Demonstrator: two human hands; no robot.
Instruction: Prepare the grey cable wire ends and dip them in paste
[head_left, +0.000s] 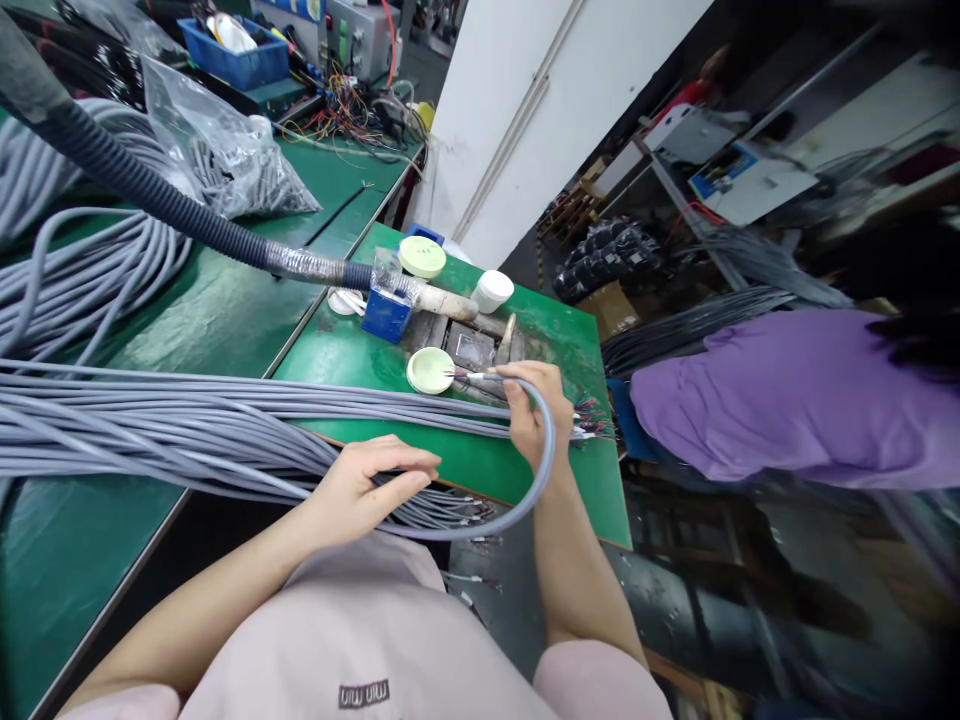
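The right hand (534,410) is closed on a single grey cable (541,498), pinching it just behind its metal-sleeved tip (472,377), which points at a shallow pale-green dish (427,370) and nearly reaches it. The left hand (367,490) is curled, fingers partly closed, over a long bundle of grey cables (187,425) stretched across the green bench (480,470). Fine stripped wire ends fan out beside both hands, some past the bench edge (480,497), and these could catch on each other or on fingers, so a hard pull might bend or tear them. A slip of the right hand could knock the dish, and the bundle's weight could drag cables off the bench if the left hand's loose hold gives. Just beyond sits a metal fixture (470,350), with a corrugated black hose (127,160) taped to a blue box (386,315) above it, which a swinging cable could strike. Farther off, a person in a purple shirt (787,400) works beside the bench.
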